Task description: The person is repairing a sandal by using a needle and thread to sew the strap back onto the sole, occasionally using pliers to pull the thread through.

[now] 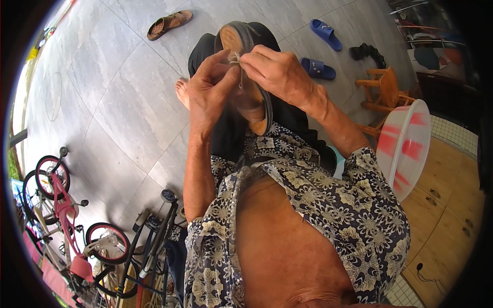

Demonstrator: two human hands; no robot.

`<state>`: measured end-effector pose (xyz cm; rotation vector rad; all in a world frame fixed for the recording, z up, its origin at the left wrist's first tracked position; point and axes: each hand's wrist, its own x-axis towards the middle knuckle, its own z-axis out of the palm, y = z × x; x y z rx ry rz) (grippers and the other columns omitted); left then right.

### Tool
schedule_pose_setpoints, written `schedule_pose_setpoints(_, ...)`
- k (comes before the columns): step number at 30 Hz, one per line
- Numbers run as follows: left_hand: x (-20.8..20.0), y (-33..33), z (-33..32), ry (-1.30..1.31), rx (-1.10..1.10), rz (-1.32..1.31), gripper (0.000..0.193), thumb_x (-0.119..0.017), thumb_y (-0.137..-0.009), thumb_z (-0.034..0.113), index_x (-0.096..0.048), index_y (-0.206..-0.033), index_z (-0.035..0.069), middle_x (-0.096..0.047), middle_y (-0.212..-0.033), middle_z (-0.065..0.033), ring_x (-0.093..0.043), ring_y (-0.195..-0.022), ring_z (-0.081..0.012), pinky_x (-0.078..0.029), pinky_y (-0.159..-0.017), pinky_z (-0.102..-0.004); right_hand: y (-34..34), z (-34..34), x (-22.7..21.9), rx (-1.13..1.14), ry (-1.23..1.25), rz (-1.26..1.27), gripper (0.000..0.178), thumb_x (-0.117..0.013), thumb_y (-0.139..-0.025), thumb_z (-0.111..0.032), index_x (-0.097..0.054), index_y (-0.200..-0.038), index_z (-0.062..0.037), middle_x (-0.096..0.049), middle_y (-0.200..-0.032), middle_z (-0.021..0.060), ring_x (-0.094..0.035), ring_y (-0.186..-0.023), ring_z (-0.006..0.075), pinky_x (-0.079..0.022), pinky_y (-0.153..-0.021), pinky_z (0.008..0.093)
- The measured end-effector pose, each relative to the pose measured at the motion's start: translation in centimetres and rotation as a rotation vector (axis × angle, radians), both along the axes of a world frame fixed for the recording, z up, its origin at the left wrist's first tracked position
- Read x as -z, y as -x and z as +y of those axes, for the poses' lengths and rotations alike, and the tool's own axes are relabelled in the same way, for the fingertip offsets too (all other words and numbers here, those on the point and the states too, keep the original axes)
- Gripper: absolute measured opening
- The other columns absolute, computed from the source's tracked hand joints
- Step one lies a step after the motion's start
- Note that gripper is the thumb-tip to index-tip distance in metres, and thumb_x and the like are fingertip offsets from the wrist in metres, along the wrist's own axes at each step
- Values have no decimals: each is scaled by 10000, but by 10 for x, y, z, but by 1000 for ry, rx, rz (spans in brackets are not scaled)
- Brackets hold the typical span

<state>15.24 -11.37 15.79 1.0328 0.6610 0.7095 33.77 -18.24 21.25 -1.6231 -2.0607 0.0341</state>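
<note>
A sandal (258,124) with a tan insole and a dark sole lies lengthwise across my lap, over black trousers. Above its middle, a thin pale string (235,58) runs between my fingertips, with a loose end hanging below. My left hand (211,84) pinches the string between thumb and forefinger. Closed fingers of my right hand (277,71) grip it from the other side, close to the left fingertips. Both hands cover the sandal's straps and middle, so I cannot tell how the string meets it.
A brown sandal (170,24) lies on the grey tiles ahead. Blue slippers (326,34) and black footwear (367,53) are to the right, near a wooden stool (386,87) and a plastic tub (422,141). A pink bicycle (64,213) and a folded dark frame (154,244) stand left.
</note>
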Motion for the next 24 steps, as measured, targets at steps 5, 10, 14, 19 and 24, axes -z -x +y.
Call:
schedule_pose_setpoints(5,7,-2,-1,-48,35,13,471,-766,-1022,73,-625,-1454,-50,-776,-1017,-84,-730,-781,-131,-593,-676,-262,0,1,-1,-4,31,-77,146,-757,-897,-10,-613,-901,-26,-573,-801,90,-655,-646,270,-539,-537,367)
schedule_pose_setpoints(10,5,-6,-2,-84,43,80,455,-758,-1024,77,-633,-1441,-54,-781,-1026,-88,-730,-786,-127,-574,-670,-256,-4,-3,-6,11,50,-145,157,-759,-894,-61,-607,-870,-28,-592,-807,98,-669,-649,294,-561,-561,387)
schedule_pose_setpoints(14,2,-10,-6,-80,45,109,437,-762,-1023,86,-649,-1419,-61,-787,-1020,-91,-736,-797,-130,-568,-670,-252,-9,-9,-7,67,100,-87,148,-761,-892,-90,-630,-868,-25,-654,-819,117,-705,-688,332,-583,-605,427)
schedule_pose_setpoints(19,7,-3,4,0,-59,8,399,-737,-1027,80,-646,-1384,-75,-779,-936,-77,-709,-728,-115,-559,-623,-240,-28,-20,-27,258,149,112,69,-753,-908,-57,-694,-937,-37,-716,-828,127,-734,-741,339,-569,-639,406)
schedule_pose_setpoints(24,9,-1,11,11,-18,-22,395,-741,-1034,74,-636,-1381,-82,-782,-951,-102,-714,-702,-136,-554,-584,-246,-32,-18,-15,200,116,177,94,-767,-946,-75,-729,-1021,-33,-722,-885,126,-735,-785,328,-581,-675,396)
